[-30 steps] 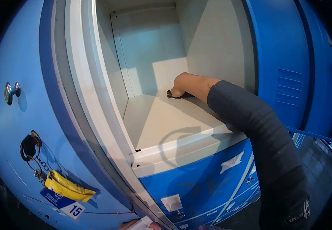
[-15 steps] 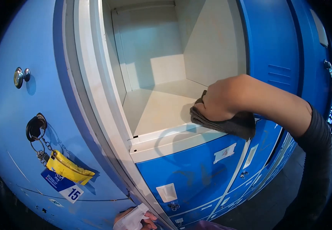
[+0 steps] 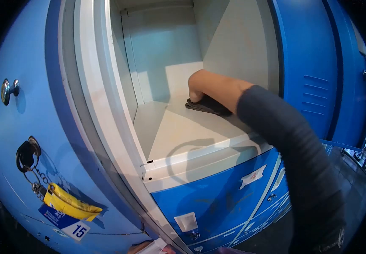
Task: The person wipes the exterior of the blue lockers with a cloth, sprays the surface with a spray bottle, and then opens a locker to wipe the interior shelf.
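Inside the open locker compartment, my right hand [image 3: 197, 86] presses a dark folded cloth [image 3: 208, 106] onto the pale compartment floor [image 3: 178, 131]. Its fingers are mostly hidden behind the back of the hand, and a dark sleeve covers the forearm. At the bottom edge of the view, my left hand [image 3: 168, 249] is wrapped round a white plastic spray bottle head [image 3: 153, 247]; the rest of the bottle is out of view.
A light blue door [image 3: 26, 118] on the left carries a knob [image 3: 9, 91], a lock with keys, a yellow pouch [image 3: 71, 202] and a tag marked 15 [image 3: 79, 230]. Blue locker doors [image 3: 216, 199] with handles stand below and right.
My right hand has moved with the cloth from the compartment's front edge deeper inside, to the left. My left hand and the spray bottle head sit slightly lower in view.
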The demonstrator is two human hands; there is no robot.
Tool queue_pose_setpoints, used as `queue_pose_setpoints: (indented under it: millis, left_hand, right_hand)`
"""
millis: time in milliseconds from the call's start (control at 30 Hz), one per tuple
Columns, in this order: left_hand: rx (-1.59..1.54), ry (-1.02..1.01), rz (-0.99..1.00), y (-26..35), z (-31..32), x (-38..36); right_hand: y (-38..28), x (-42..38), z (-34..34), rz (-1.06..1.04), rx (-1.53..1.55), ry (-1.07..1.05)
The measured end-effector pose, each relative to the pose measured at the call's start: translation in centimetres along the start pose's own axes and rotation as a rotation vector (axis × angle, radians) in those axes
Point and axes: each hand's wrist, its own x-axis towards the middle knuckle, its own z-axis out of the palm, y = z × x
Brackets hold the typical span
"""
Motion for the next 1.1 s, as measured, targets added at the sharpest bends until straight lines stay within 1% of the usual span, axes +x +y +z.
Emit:
queue_pose_setpoints:
  millis: [33,67,167,200,267,367,400,500,633,733,800,900,933,967,1033,1100]
  left_hand:
    - [-0.018,0.002,0.026,-0.3,-0.1,0.1]
    - [-0.036,0.01,0.055,-0.6,-0.2,0.0]
    - [-0.023,0.027,0.045,-1.3,-0.8,-0.1]
    - [-0.142,0.05,-0.064,-1.1,-0.4,-0.4]
    - [-0.033,0.031,-0.013,-1.6,-0.8,-0.5]
    - [0.098,0.013,0.043,-2.7,-1.1,-0.7]
    - [0.098,0.017,0.044,-2.8,-1.1,-0.7]
    - [0.049,0.032,0.027,-2.2,-0.8,-0.7]
    - [-0.009,0.03,0.016,-1.9,-0.6,-0.9]
    - [-0.037,0.016,0.021,-1.8,-0.6,-1.0]
    - [-0.051,-0.001,0.022,-1.8,-0.6,-0.8]
    - [-0.078,-0.018,0.034,-1.5,-0.3,-0.4]
    - [-0.093,-0.022,0.036,-1.4,-0.2,-0.2]
    - [-0.109,-0.023,0.036,-1.2,0.0,-0.2]
    - [-0.151,-0.037,0.031,-1.8,-0.2,-0.1]
    - [-0.236,-0.079,-0.03,-3.2,-0.9,0.1]
  right_hand:
    - [0.2,1.6,-0.4,0.026,0.047,-0.008]
    - [0.9,8.5,0.4,0.155,0.018,-0.133]
    - [0.2,4.5,-1.2,0.035,0.024,-0.014]
    - [0.4,4.8,-1.1,0.029,0.04,-0.015]
    - [0.8,6.2,-1.1,0.023,0.066,-0.03]
    - [1.4,7.5,-0.3,0.028,0.068,0.055]
    - [2.0,8.0,0.2,0.034,0.149,0.017]
    - [2.5,9.2,1.3,0.095,0.235,0.082]
    - [2.2,8.3,1.9,0.1,0.194,0.116]
    - [1.3,6.5,1.6,0.054,0.08,0.101]
    - [0.1,3.4,1.3,0.044,0.015,0.076]
    - [-0.7,0.3,1.8,-0.016,0.007,0.097]
    - [-0.9,-0.2,1.9,-0.065,-0.014,0.052]
    - [-0.9,-2.1,1.7,-0.105,-0.066,-0.013]
    - [-0.8,-8.8,1.0,-0.179,-0.17,-0.134]
    - [-0.3,-13.4,1.9,-0.219,-0.132,-0.094]
